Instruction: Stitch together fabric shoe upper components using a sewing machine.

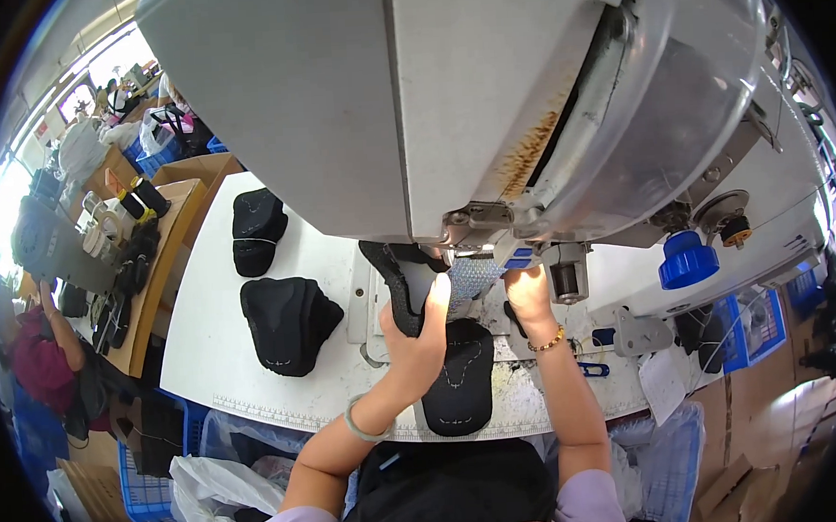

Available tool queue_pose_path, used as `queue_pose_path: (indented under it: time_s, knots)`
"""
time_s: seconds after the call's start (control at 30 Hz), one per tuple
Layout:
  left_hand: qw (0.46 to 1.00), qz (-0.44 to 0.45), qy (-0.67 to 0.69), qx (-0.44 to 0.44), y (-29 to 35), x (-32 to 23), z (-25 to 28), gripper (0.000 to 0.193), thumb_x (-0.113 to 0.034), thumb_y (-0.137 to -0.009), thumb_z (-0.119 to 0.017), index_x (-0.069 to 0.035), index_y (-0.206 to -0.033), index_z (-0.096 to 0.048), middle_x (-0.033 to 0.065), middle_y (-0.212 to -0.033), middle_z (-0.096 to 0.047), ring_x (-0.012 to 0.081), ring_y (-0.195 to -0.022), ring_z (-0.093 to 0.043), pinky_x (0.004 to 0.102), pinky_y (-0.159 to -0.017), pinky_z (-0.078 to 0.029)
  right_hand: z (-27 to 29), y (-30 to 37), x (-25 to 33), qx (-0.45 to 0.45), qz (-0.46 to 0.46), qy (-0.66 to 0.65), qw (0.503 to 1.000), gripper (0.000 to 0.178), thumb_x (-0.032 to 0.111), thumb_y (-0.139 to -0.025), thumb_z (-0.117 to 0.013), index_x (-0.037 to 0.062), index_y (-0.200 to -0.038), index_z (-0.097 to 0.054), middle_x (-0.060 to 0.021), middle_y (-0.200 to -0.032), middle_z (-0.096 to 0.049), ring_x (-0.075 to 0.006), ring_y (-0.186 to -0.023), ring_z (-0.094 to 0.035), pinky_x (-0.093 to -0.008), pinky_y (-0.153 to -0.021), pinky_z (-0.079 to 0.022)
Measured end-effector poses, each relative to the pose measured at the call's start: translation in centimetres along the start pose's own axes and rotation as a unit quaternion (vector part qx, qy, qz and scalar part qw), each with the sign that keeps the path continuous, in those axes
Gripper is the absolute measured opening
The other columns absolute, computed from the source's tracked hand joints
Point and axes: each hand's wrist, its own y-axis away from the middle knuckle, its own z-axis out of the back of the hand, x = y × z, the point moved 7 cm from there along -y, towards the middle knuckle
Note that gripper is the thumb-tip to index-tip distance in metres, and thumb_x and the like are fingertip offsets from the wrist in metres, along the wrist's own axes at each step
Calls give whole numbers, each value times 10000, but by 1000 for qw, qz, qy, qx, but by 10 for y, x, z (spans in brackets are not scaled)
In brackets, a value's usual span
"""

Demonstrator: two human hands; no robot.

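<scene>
Gripping a black shoe upper (395,281), the left hand (417,332) has its fingers (436,298) curled and clamped over the piece just under the sewing machine (428,100) head. Right hand (531,298): fingers pressed together on the grey mesh part (474,279) beside the needle area, touching it; whether they pinch it cannot be told. Below the left fingers: a black cut panel (460,386) with pale stitch marks, flat on the white table (214,338). Left of the fingers, well apart: two stacks of black uppers (287,323), (256,230). Right of the right fingers: a blue knob (687,259) on the machine. Far left: another person (40,352) at a bench.
</scene>
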Motion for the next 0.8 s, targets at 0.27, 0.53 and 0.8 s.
queue_pose_path:
  time_s: [0.27,0.53,0.8]
  knots:
    - [812,411,382,163,-37,44,0,293,-193,-874,-526,26,-1054,-599,60,-962,-630,136,-896,-576,267,-813,-440,4,-1,-3,10,-23,14,1000,106,93,-884,-529,40,-972,-556,-60,-912,-598,-212,-857,-565,-323,-724,-444]
    - [802,395,431,123,-20,59,-11,153,-46,-789,-625,-8,-937,-614,27,-840,-618,106,-763,-581,247,-689,-468,8,8,36,-118,-146,2,982,293,-54,-801,-618,15,-1067,-515,-60,-898,-570,-134,-782,-546,-278,-670,-462]
    - [838,341,418,83,-15,35,-11,176,-60,-811,-616,0,-977,-617,9,-862,-616,99,-774,-567,235,-720,-456,-2,24,83,-48,161,203,965,467,5,-703,-685,13,-1116,-468,-134,-1083,-526,-149,-691,-499,-244,-526,-418]
